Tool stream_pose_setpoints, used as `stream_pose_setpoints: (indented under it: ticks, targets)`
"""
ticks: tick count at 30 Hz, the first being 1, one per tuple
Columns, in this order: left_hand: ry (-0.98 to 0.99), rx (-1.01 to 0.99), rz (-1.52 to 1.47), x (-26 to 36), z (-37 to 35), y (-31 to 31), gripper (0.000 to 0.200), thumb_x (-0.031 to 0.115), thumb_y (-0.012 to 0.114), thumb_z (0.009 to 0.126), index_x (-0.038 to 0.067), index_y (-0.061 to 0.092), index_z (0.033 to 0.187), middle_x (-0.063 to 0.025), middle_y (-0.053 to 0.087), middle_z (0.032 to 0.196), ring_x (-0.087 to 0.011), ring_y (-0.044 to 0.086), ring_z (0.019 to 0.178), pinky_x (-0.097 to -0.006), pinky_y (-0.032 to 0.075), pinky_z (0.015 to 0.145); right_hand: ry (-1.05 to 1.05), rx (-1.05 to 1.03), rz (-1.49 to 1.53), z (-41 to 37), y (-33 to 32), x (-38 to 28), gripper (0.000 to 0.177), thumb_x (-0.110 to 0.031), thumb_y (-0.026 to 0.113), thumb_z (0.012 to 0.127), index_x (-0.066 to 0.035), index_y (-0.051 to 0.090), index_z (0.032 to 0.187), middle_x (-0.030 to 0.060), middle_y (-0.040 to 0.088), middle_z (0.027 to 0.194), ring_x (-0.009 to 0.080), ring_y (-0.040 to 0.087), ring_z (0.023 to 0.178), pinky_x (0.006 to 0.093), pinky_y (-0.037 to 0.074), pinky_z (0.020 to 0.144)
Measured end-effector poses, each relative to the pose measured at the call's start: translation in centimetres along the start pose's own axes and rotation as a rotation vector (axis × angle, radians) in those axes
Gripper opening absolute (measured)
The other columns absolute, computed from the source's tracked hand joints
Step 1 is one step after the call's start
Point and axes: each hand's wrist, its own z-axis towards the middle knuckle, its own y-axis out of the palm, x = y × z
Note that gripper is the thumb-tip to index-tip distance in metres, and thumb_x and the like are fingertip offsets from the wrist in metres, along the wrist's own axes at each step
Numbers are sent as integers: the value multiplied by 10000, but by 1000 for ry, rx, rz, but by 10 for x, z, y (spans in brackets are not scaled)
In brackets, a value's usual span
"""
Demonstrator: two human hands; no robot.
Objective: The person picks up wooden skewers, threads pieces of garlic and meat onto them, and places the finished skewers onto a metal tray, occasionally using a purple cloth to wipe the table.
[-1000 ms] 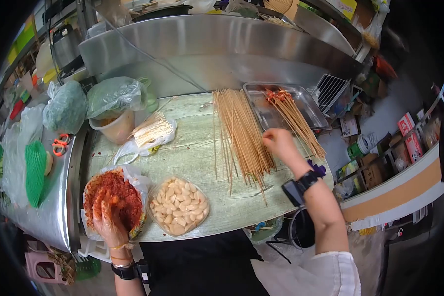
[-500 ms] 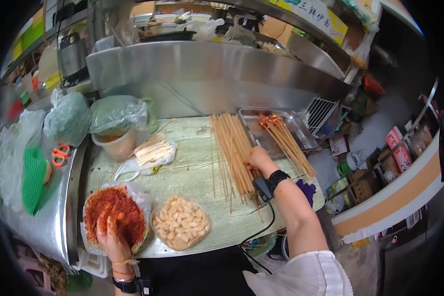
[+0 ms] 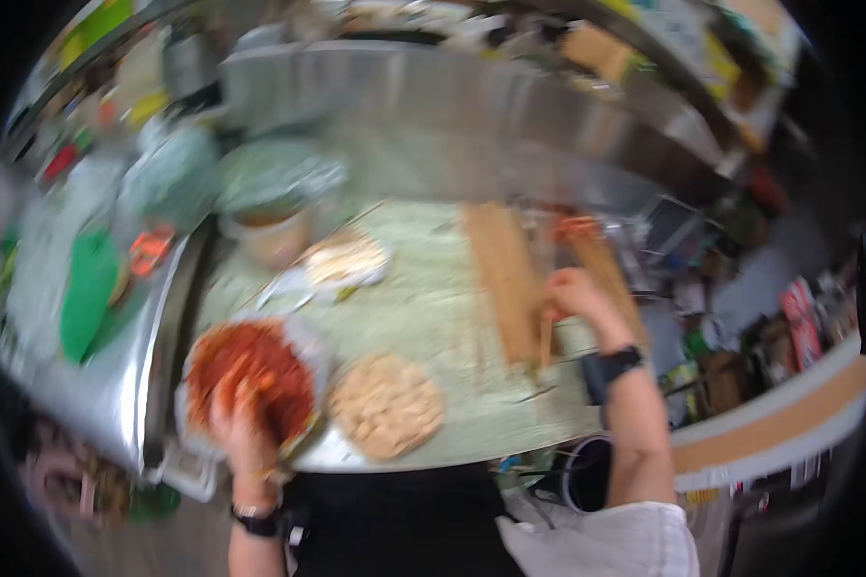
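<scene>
My left hand point(image 3: 243, 415) is down in a bowl of red chili-coated food point(image 3: 277, 361), its fingers red and bent into the mix; what they grip there is hidden. To the right of that bowl sits a round container of pale, flat pieces point(image 3: 387, 406). My right hand point(image 3: 573, 291) is closed on a thin bamboo skewer point(image 3: 546, 343) that points down toward the table. Just left of this hand lies a wide bundle of bare skewers point(image 3: 502, 279). Beyond it, red-tipped loaded skewers point(image 3: 575, 229) rest on a metal tray. Motion blurs the whole view.
A pale bunch of thin pieces point(image 3: 346, 258) lies on plastic at the back, near a bag-covered tub point(image 3: 274, 236). On the left metal counter are orange-handled scissors point(image 3: 151, 252) and a green net point(image 3: 89, 298). A steel panel point(image 3: 404, 120) rises behind the table.
The view has swung, so the scene sits farther right. My right hand has come away from the bare skewers with one in its fingers. The left stays in the bowl.
</scene>
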Motion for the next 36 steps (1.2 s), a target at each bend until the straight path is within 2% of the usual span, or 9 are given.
stream_pose_setpoints:
  ticks: [3,9,12,16,18,23,26,30,36]
  targets:
    - [19,-2,-137,-3,2,-8,307,89,540,910,-17,507,1196,-119,587,1128,-186,604,945,-305,510,823,-134,-1,413,-54,-2,-37,176,-254,533,911,-92,533,979,31,577,708,143,640,590,215,493,477]
    - [22,59,-277,41,12,-29,320,87,546,909,-32,507,1204,-136,610,1093,-195,612,850,-322,536,727,-495,-85,696,-101,25,-52,157,-211,492,933,-61,529,964,31,558,701,109,555,515,197,453,482]
    - [35,104,-189,53,14,-41,314,52,563,891,-59,523,1182,-128,630,1039,-173,616,796,-288,534,671,-538,82,799,-122,60,-55,181,-205,458,947,-36,519,970,50,569,703,119,564,540,199,465,505]
    - [2,-2,159,52,19,-47,234,35,584,863,-60,593,1077,-89,636,956,-149,609,747,-245,499,663,-570,-112,891,-140,89,-50,260,-250,427,962,-12,513,1025,75,569,768,154,579,613,245,485,586]
    - [250,-119,884,46,26,-50,143,24,594,839,-40,652,953,-76,648,905,-153,610,747,-252,484,660,-482,-105,839,-146,101,-49,311,-267,421,968,6,512,1086,78,539,843,158,569,658,275,472,635]
    - [189,-113,1237,67,48,-34,166,162,676,761,20,668,847,-181,632,768,-339,613,741,-366,484,679,-602,-48,860,-153,108,-32,389,-254,368,987,66,587,948,94,479,833,165,544,649,269,464,612]
    - [451,-215,1351,65,71,-36,144,142,666,750,35,675,847,-170,638,780,-338,612,737,-382,484,671,-572,-24,868,-154,105,-21,405,-260,356,989,65,579,901,112,486,848,163,541,625,259,467,581]
    - [421,-473,1530,58,93,-19,164,117,647,758,40,675,900,-174,638,826,-340,613,789,-386,485,721,-501,-57,879,-149,110,-13,387,-254,361,986,58,567,885,123,497,858,164,547,606,255,467,565]
    - [467,-697,1898,28,119,-3,203,248,640,714,47,609,700,-182,612,740,-376,594,715,-435,476,660,-519,-112,877,-148,111,-15,353,-231,377,979,50,566,883,123,502,850,162,546,596,256,464,555]
